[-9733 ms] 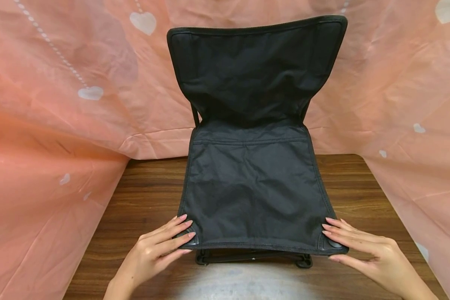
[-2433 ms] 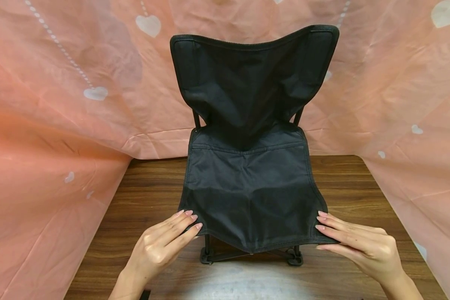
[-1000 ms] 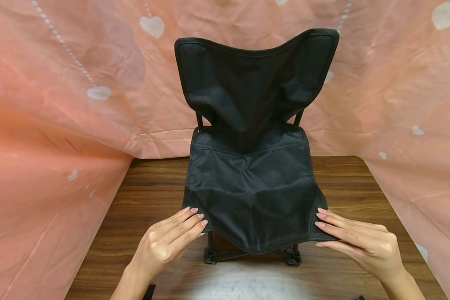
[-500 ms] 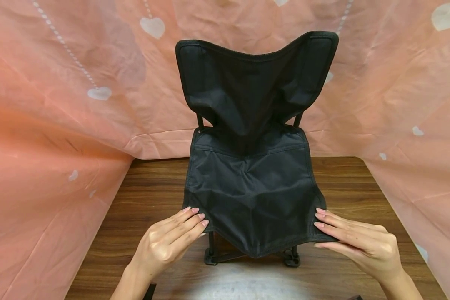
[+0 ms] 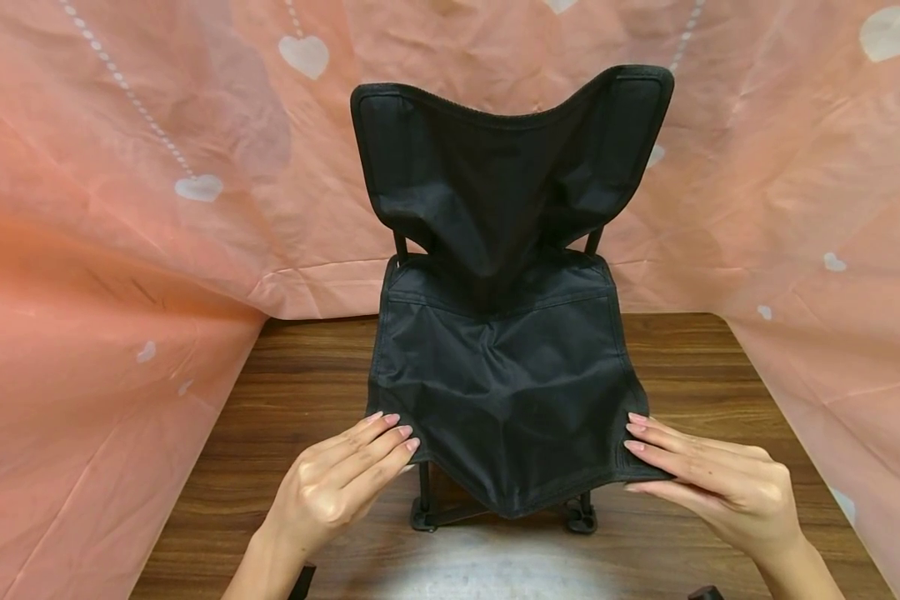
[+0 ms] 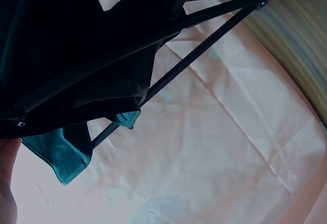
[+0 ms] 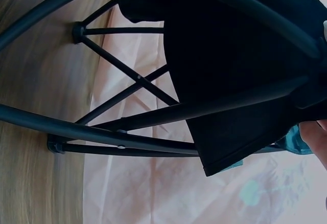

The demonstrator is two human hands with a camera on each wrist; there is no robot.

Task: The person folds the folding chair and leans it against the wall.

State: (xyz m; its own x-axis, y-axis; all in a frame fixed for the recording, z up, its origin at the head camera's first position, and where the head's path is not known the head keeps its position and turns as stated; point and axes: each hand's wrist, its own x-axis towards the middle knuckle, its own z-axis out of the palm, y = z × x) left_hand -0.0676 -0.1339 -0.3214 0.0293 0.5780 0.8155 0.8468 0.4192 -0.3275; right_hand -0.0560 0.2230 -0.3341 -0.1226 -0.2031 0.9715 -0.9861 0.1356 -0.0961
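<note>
A black folding camping chair (image 5: 495, 367) stands unfolded in the head view, facing me. My left hand (image 5: 328, 483) grips the seat's front left corner, and my right hand (image 5: 727, 487) the front right one, each with fingers on top and the right thumb underneath. Between them the seat's front edge sags to a low point in the middle. The top of the backrest (image 5: 506, 175) dips likewise. From below, the wrist views show crossing dark frame tubes (image 7: 153, 114) under the fabric. Only the edges of my left hand (image 6: 7, 183) and right hand (image 7: 316, 138) appear there.
The chair's feet (image 5: 422, 517) rest on a brown wood-grain surface (image 5: 690, 367). Peach cloth (image 5: 120, 250) with pale hearts hangs close behind and on both sides. Small dark objects (image 5: 705, 592) show at the bottom edge.
Both hands have come closer together with the seat corners. The once nearly straight seat front and backrest top now sag in the middle, and the front feet stand nearer each other.
</note>
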